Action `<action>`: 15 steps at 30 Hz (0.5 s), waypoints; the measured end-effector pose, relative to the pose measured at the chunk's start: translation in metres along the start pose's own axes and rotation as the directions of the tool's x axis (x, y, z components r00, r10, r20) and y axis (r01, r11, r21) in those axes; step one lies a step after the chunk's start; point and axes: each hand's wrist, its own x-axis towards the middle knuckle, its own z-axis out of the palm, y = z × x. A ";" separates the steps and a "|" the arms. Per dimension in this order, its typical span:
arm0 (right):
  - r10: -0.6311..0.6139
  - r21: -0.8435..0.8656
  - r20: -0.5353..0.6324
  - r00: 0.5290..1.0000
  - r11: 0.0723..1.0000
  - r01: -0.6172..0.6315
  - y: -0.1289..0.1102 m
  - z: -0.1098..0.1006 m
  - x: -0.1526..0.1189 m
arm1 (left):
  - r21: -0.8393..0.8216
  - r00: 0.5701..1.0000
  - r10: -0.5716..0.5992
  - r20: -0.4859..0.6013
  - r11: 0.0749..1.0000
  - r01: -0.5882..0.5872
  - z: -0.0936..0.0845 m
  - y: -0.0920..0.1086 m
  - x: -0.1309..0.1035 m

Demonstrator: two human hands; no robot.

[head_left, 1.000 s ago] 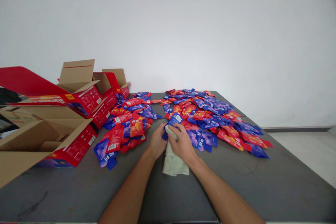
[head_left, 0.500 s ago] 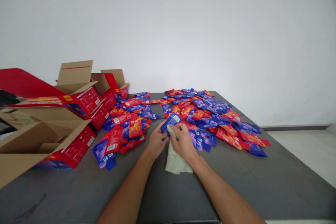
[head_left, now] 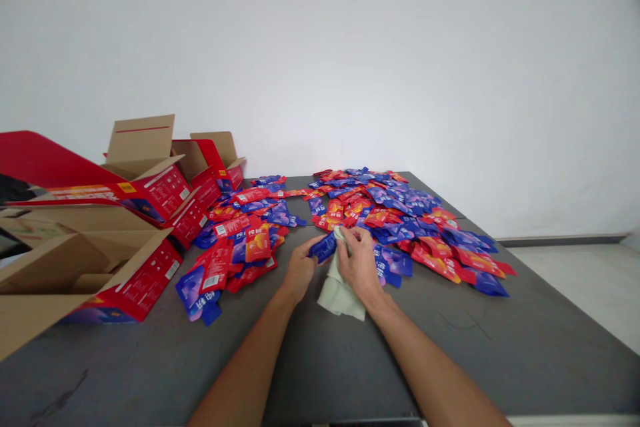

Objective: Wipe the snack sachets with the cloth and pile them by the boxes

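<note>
Between my hands is a blue packet (head_left: 323, 249), turned at a slant above the dark table (head_left: 325, 373). My left hand (head_left: 300, 269) is closed on its left end. My right hand (head_left: 358, 260) grips a pale green cloth (head_left: 341, 295) at the packet's right end, and the cloth's lower part hangs down toward the table. The cloth and fingers hide that end of the packet. Just beyond my right hand spreads a large heap of red and blue packets (head_left: 395, 217). A smaller pile of the same packets (head_left: 245, 240) lies to the left of my left hand.
Open red cardboard boxes with brown insides line the left side; the nearest box (head_left: 135, 287) has its flaps spread toward me. A white wall (head_left: 350, 67) rises behind the table. Pale floor (head_left: 580, 273) shows beyond the table's right edge.
The packet has turned: its barcode side showed before, and now a narrower blue face does. My right hand and the cloth have risen slightly and shifted right.
</note>
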 end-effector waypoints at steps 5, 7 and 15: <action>-0.106 0.119 0.195 0.975 0.989 0.084 -0.015 0.013 -0.014 | 0.099 0.998 0.055 -0.042 0.994 -0.051 -0.005 0.007 0.001; -0.118 0.130 0.235 0.965 0.988 0.089 -0.018 0.014 -0.016 | 0.156 0.994 0.096 -0.054 0.984 -0.086 -0.006 0.012 0.001; 0.068 -0.116 0.222 0.973 0.992 -0.043 0.002 0.009 -0.011 | 0.686 0.924 0.382 0.031 0.664 -0.297 -0.029 0.011 0.007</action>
